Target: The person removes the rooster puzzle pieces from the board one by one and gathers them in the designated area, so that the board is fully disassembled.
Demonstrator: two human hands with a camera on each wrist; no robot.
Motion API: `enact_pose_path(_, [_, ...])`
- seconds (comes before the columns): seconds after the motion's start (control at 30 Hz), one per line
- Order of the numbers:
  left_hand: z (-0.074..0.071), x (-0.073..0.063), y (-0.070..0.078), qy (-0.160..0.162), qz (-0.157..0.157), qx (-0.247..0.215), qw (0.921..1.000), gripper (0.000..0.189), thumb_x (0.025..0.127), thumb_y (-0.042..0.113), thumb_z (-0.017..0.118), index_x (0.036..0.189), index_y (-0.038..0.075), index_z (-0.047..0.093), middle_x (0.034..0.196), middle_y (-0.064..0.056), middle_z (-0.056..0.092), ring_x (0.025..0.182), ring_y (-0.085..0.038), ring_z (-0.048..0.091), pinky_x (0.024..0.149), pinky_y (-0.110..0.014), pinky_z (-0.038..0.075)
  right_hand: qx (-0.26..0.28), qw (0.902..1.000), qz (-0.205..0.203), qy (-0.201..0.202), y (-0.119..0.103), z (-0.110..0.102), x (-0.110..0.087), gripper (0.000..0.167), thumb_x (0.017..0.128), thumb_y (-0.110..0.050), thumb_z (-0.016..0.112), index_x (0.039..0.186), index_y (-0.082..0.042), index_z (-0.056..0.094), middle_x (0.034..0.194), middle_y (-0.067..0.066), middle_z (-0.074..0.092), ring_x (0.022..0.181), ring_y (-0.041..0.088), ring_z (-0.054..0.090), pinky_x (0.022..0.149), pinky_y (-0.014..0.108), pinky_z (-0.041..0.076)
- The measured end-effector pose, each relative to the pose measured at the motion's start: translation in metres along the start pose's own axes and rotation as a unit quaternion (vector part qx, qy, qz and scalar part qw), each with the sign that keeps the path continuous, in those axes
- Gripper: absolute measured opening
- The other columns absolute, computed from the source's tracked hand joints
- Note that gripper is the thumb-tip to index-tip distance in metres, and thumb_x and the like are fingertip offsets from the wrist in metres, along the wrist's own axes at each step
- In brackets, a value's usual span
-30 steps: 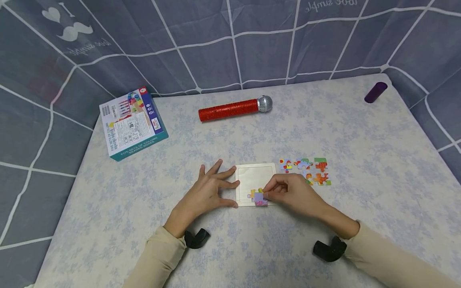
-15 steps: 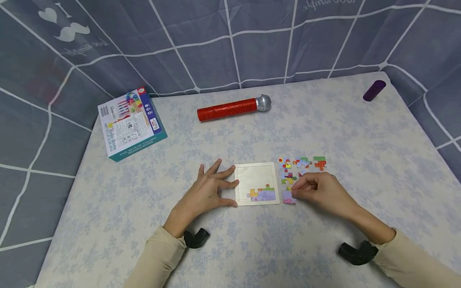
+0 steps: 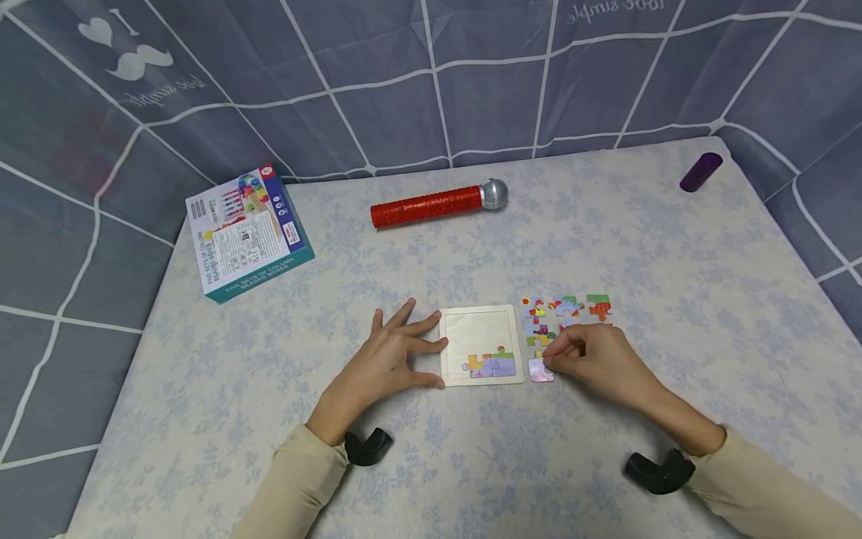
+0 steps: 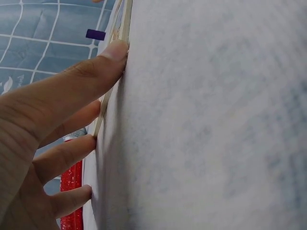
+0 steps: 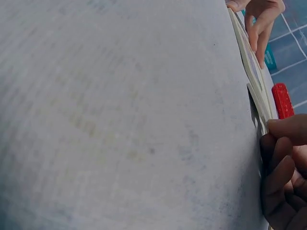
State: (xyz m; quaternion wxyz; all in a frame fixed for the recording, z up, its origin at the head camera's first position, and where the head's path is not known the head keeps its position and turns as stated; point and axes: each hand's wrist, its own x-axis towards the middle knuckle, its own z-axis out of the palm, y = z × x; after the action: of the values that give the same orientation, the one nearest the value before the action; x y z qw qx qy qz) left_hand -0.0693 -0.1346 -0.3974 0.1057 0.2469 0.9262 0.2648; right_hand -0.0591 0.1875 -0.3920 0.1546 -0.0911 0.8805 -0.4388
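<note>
My left hand (image 3: 389, 352) lies at the left side of a square wooden puzzle tray (image 3: 517, 329), its spread fingers and thumb touching the tray's edge. Joined puzzle pieces (image 3: 501, 364), lilac, green and yellow, lie along the tray's bottom right. Just right of the tray, my right hand (image 3: 602, 367) pinches a pale lilac puzzle piece (image 3: 540, 370) between thumb and fingertips. In the right wrist view that puzzle piece (image 5: 259, 103) is tilted, one edge raised off the cloth. Several loose puzzle pieces (image 3: 567, 305) lie behind my right hand, which partly hides them.
A red glittery microphone (image 3: 431, 206) lies farther back. At the back left sits a teal and white toy box (image 3: 249, 232), and a dark purple cylinder (image 3: 701, 172) lies at the back right. A grey grid-patterned curtain (image 3: 491, 97) borders the patterned tablecloth (image 3: 431, 479).
My right hand has moved right with the lilac puzzle piece, from over the tray to beside it, uncovering the joined pieces. During the last half second it barely shifts. My left hand stays put.
</note>
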Motion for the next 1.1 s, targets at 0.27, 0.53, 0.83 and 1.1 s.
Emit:
enact_pose_path(0.27, [-0.001,0.000,0.001,0.002,0.002,-0.001,1.0000,0.064,0.065,0.035,0.091,0.123,0.015,0.070,0.147,-0.005,0.047,0.148,-0.036,0.018,0.108,-0.073,0.003,-0.025,0.9996,0.008,0.005,-0.006,0.000,0.000,0.003,0.082,-0.008,0.075,0.082,-0.011,0.074,0.072,-0.005,0.067,0.065,0.010,0.058,0.059,0.022,0.045])
enact_pose_path(0.53, [-0.001,0.001,0.001,-0.001,0.001,-0.003,1.0000,0.064,0.066,0.034,0.091,0.123,0.015,0.070,0.147,-0.005,0.047,0.147,-0.036,0.018,0.108,-0.073,0.003,-0.058,0.9983,0.001,0.007,-0.008,0.001,0.001,0.005,0.081,-0.006,0.076,0.080,-0.010,0.073,0.067,-0.006,0.063,0.063,0.011,0.055,0.058,0.023,0.044])
enact_pose_path(0.83, [-0.002,0.002,0.001,-0.003,0.002,-0.006,1.0000,0.064,0.065,0.034,0.091,0.123,0.014,0.070,0.147,-0.005,0.047,0.148,-0.036,0.017,0.108,-0.073,0.002,-0.078,0.9967,-0.019,0.011,-0.009,0.001,0.001,0.005,0.081,-0.006,0.075,0.078,-0.010,0.073,0.066,-0.008,0.062,0.062,0.009,0.054,0.057,0.023,0.044])
enact_pose_path(1.1, [-0.001,0.001,0.001,-0.004,-0.004,-0.005,1.0000,0.064,0.065,0.034,0.091,0.123,0.015,0.070,0.148,-0.004,0.046,0.148,-0.035,0.017,0.109,-0.072,0.002,-0.069,0.9971,-0.032,0.004,-0.018,-0.002,0.003,0.009,0.082,-0.006,0.076,0.079,-0.014,0.072,0.067,-0.008,0.061,0.063,0.009,0.052,0.058,0.022,0.043])
